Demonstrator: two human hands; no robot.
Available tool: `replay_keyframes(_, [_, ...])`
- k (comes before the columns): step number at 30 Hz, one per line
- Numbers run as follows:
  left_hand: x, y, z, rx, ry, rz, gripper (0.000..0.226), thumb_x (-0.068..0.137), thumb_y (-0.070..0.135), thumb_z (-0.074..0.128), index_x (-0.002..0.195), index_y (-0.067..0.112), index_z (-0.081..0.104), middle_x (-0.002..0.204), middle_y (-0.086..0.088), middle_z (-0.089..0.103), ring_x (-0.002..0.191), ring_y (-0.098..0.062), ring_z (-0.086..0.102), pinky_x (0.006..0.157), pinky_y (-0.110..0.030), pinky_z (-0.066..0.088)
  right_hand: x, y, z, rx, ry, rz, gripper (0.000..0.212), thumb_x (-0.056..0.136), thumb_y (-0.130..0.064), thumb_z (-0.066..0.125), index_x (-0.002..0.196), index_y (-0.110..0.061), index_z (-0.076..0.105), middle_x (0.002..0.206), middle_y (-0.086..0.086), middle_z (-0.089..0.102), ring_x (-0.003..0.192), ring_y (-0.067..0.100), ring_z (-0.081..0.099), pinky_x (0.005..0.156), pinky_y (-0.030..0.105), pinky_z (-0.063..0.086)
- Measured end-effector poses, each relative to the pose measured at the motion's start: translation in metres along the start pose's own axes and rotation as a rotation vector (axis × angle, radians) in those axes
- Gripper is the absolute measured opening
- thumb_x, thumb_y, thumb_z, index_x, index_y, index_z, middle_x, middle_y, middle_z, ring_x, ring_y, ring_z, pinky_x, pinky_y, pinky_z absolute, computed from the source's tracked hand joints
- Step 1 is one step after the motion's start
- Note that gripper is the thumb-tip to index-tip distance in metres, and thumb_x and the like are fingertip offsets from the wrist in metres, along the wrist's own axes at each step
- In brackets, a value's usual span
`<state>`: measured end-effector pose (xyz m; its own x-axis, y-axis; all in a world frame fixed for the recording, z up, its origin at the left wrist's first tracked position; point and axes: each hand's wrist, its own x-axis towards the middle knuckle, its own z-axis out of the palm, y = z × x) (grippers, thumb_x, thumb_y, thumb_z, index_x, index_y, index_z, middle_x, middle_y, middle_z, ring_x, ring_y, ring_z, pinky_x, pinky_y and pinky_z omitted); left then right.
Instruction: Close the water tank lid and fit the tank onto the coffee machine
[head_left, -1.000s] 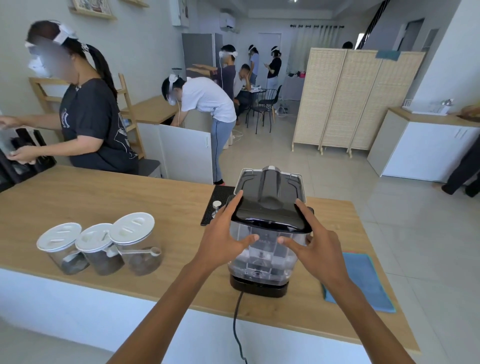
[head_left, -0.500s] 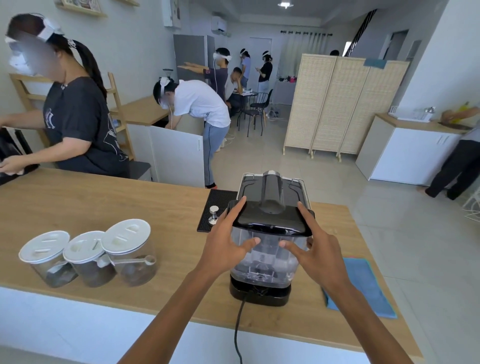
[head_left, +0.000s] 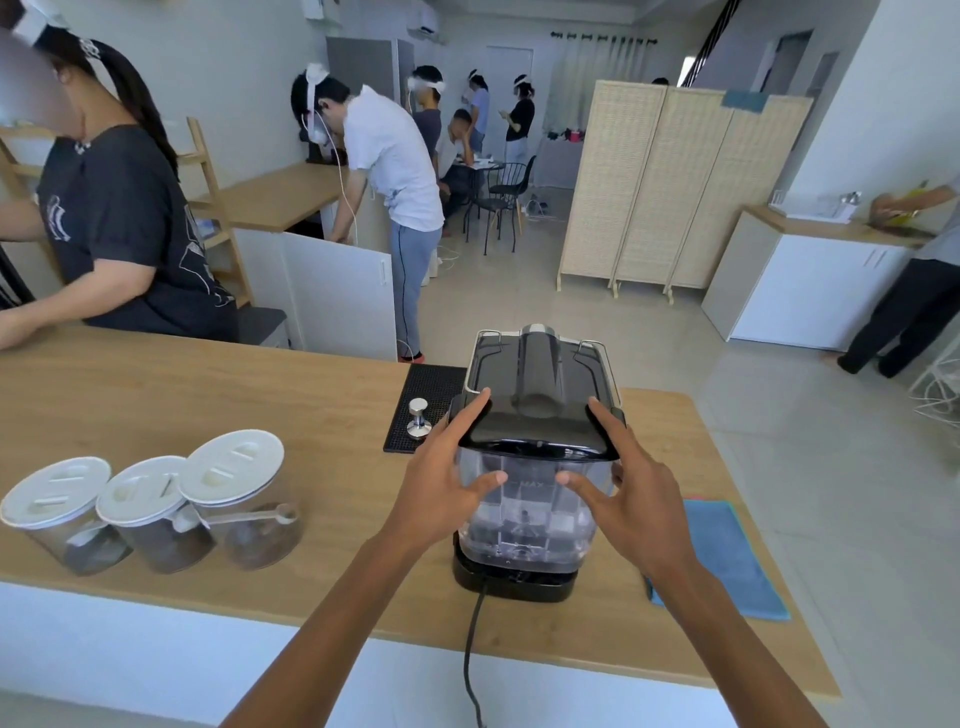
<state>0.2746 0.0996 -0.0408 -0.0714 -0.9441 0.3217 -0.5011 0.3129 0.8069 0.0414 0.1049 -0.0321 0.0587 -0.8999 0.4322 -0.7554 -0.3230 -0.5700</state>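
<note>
Water tank (head_left: 530, 519): clear ribbed plastic box with rounded corners, a faint MAX line showing on its near wall, sitting upright at the near end of the coffee machine (head_left: 540, 374). Its glossy black lid (head_left: 537, 434) is lying shut on top. Whether the tank is fully seated, I cannot tell.

Left hand (head_left: 441, 488): fingers spread, pressing against the tank's left wall, forefinger reaching up along the lid's edge, thumb lying across the near face.

Right hand (head_left: 631, 499): mirroring it on the right wall, thumb on the near face, forefinger on the lid. Both hands are gripping the tank between them.

Machine: black moulded top with a raised central hump and a wire rail, standing on a pale wood-grain counter (head_left: 208, 395); a black cord (head_left: 470, 654) is hanging over the near edge.

Left of the machine: ribbed black rubber mat (head_left: 431, 395) bearing a polished metal tamper (head_left: 418, 418). Further left: three clear round jars (head_left: 150, 509) with white lids, touching in a row. Right: flat blue cloth (head_left: 727, 556).
</note>
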Motion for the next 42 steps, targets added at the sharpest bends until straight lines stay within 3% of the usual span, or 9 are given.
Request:
replay_keyframes(2, [-0.002,-0.004,0.003,-0.011,-0.01,-0.008,0.091,0.081,0.021,0.081,0.151,0.047,0.028,0.152,0.016,0.044,0.142,-0.012,0.038,0.114,-0.047,0.037,-0.004,0.007,0.006,0.01,-0.012,0.011,0.085,0.077,-0.068,0.062,0.15,-0.049,0.023,0.14,-0.005,0.054,0.062,0.013,0.06,0.068,0.035,0.057])
replay_keyframes(5, [-0.006,-0.01,0.011,0.027,-0.015,-0.029,0.092,0.081,0.022,0.081,0.15,0.051,0.027,0.152,0.017,0.045,0.14,-0.025,0.04,0.11,-0.053,0.039,-0.013,0.015,0.015,0.017,-0.033,0.039,0.086,0.075,-0.073,0.058,0.149,-0.053,0.02,0.152,-0.003,0.045,0.062,0.013,0.059,0.073,0.037,0.057])
replay_keyframes(9, [-0.01,-0.017,0.018,0.06,-0.012,-0.018,0.088,0.083,0.031,0.078,0.15,0.052,0.025,0.154,0.018,0.042,0.142,-0.025,0.038,0.109,-0.05,0.041,-0.02,0.023,0.025,0.046,-0.009,0.093,0.086,0.074,-0.073,0.059,0.148,-0.057,0.018,0.155,-0.006,0.042,0.071,0.01,0.057,0.08,0.044,0.057])
replay_keyframes(17, [-0.01,-0.017,0.016,0.085,-0.048,0.031,0.086,0.082,0.041,0.073,0.154,0.039,0.027,0.156,0.016,0.037,0.133,0.009,0.03,0.102,-0.009,0.029,-0.022,0.026,0.026,0.039,0.001,0.088,0.086,0.075,-0.073,0.058,0.149,-0.055,0.018,0.153,-0.006,0.046,0.069,0.011,0.06,0.081,0.042,0.057])
replay_keyframes(23, [-0.01,-0.02,0.016,0.09,-0.051,0.025,0.088,0.084,0.029,0.076,0.153,0.045,0.024,0.158,0.013,0.036,0.145,-0.007,0.029,0.115,-0.037,0.035,-0.024,0.018,0.025,0.035,-0.008,0.125,0.086,0.074,-0.075,0.055,0.148,-0.058,0.015,0.154,-0.005,0.044,0.073,0.004,0.059,0.084,0.047,0.058])
replay_keyframes(28, [-0.012,-0.021,0.016,0.09,-0.052,0.027,0.088,0.085,0.031,0.076,0.153,0.045,0.022,0.159,0.013,0.034,0.146,-0.014,0.033,0.114,-0.044,0.039,-0.03,0.014,0.027,0.037,0.004,0.108,0.082,0.081,-0.067,0.056,0.149,-0.056,0.012,0.154,-0.011,0.042,0.112,0.022,0.063,0.089,0.049,0.057])
replay_keyframes(33, [-0.022,-0.024,0.019,0.209,-0.041,0.024,0.09,0.091,0.042,0.066,0.156,0.043,0.005,0.162,0.011,0.029,0.138,-0.023,0.045,0.105,-0.04,0.047,-0.044,0.017,0.032,-0.058,0.035,0.074,0.075,0.093,-0.058,0.045,0.152,-0.051,-0.001,0.145,0.0,0.054,0.067,0.009,0.061,0.06,0.032,0.055])
replay_keyframes(37, [-0.028,-0.035,0.019,0.221,-0.04,0.07,0.083,0.097,0.049,0.052,0.155,0.043,-0.006,0.166,0.013,0.015,0.145,-0.023,0.037,0.099,-0.029,0.047,-0.051,0.025,0.036,-0.096,0.041,0.07,0.078,0.096,-0.05,0.048,0.151,-0.05,-0.008,0.157,-0.004,0.039,0.065,0.01,0.059,0.048,0.02,0.045])
replay_keyframes(42, [-0.043,-0.058,0.016,0.316,-0.081,0.028,0.087,0.097,0.055,0.045,0.153,0.041,-0.02,0.169,0.0,-0.006,0.101,-0.018,0.069,0.065,-0.015,0.052,-0.067,0.047,0.038,-0.13,0.002,0.158,0.079,0.096,-0.055,0.044,0.154,-0.044,-0.009,0.164,-0.003,0.023,0.065,0.014,0.068,0.049,0.019,0.046])
